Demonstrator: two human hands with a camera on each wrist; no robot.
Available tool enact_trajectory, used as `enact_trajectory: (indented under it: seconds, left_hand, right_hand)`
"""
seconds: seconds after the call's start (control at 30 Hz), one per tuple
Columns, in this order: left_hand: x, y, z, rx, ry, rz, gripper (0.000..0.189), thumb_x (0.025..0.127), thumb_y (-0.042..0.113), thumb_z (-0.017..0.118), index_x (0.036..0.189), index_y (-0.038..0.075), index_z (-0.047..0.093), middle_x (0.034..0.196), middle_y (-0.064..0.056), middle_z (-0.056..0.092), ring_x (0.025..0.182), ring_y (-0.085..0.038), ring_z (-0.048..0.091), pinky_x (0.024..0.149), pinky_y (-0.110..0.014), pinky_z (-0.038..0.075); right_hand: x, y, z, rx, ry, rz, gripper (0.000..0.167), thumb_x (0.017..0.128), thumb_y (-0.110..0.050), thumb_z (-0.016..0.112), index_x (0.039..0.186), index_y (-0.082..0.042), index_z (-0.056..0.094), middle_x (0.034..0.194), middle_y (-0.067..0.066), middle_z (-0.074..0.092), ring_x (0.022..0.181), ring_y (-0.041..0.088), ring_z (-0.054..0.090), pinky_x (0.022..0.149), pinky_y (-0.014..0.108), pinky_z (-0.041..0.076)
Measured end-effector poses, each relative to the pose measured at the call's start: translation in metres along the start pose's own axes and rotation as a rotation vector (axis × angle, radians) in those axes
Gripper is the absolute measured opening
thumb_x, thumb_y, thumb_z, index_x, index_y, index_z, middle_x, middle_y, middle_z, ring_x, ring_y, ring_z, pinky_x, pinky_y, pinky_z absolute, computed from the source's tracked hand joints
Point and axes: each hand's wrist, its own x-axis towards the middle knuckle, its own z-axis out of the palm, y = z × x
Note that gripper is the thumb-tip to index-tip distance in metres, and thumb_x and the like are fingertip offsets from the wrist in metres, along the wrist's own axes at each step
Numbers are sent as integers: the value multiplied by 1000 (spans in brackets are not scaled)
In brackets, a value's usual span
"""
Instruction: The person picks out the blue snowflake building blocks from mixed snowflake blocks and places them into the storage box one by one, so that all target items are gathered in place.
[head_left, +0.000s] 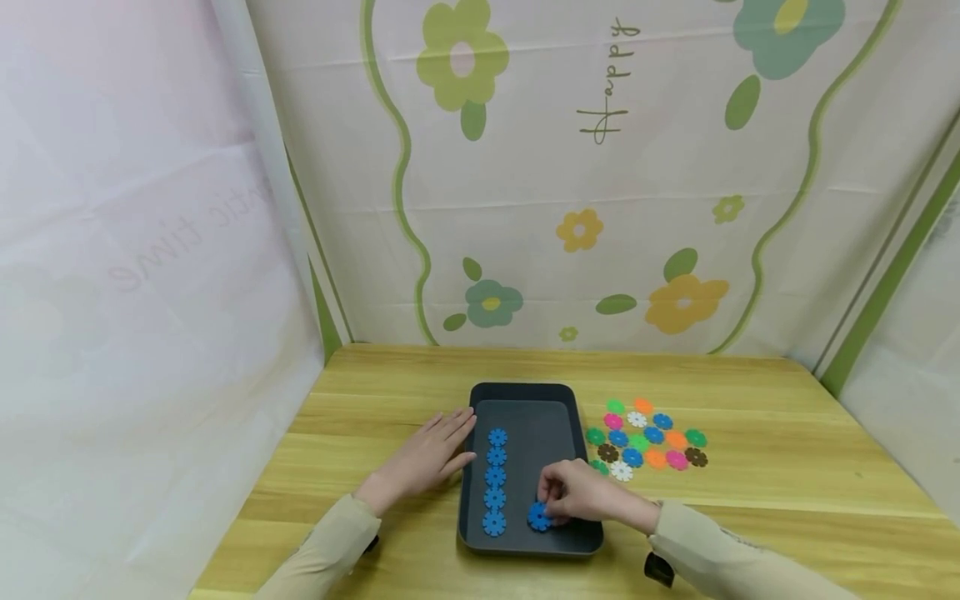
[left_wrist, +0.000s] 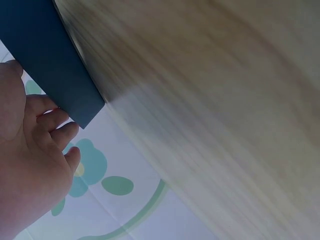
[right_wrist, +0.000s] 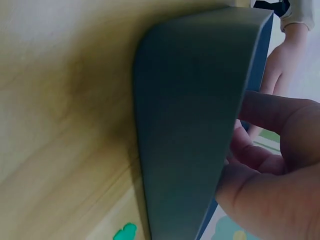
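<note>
A dark grey rectangular tray (head_left: 525,421) lies lengthwise on the table. Along its left side, several blue flower-shaped plastic discs (head_left: 495,477) form a straight column. My right hand (head_left: 581,492) reaches over the right wall and pinches another blue flower-shaped disc (head_left: 537,517) at the tray's near right part; whether that disc touches the floor, I cannot tell. Against the left rim rests my left hand (head_left: 423,458), its fingers extended. The left wrist view has that hand (left_wrist: 40,145) beside the tray wall (left_wrist: 55,65). In the right wrist view, the tray wall (right_wrist: 190,110) hides the disc and some fingertips.
Loose flower-shaped discs in green, orange, pink, white, brown and blue (head_left: 654,435) are scattered right of the tray. The wooden table (head_left: 405,375) meets a flower-printed cloth (head_left: 525,183) at the back. White cloth (head_left: 150,333) hangs on the left side.
</note>
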Motion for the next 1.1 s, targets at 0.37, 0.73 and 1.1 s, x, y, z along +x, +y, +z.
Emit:
enact_trajectory:
  seconds: [0.37,0.73,1.1]
  left_hand:
    - [1,-1,2,11,1,2,66,104,49,41,156,10,31,164,-5,29,152,-24,29,126,-46,25]
    - [1,-1,3,8,22,19,65,104,48,42,156,8,33,164,-6,30,151,-25,31,125,-47,26]
    - [0,0,2,2,19,17,64,104,45,44,155,7,34,163,-8,32,151,-26,31,124,-49,27]
  right_hand:
    - [3,3,7,23,8,36,8,83,4,72,85,-1,65,71,8,68,61,18,69,55,25,59]
    - [-2,3,5,-100,48,-10,11,82,-3,76,82,-5,66,70,0,66,56,2,59,53,17,52]
    - [-12,-4,-16,-52,107,-1,12,85,-8,75,88,-2,65,75,3,65,61,7,62,54,21,53]
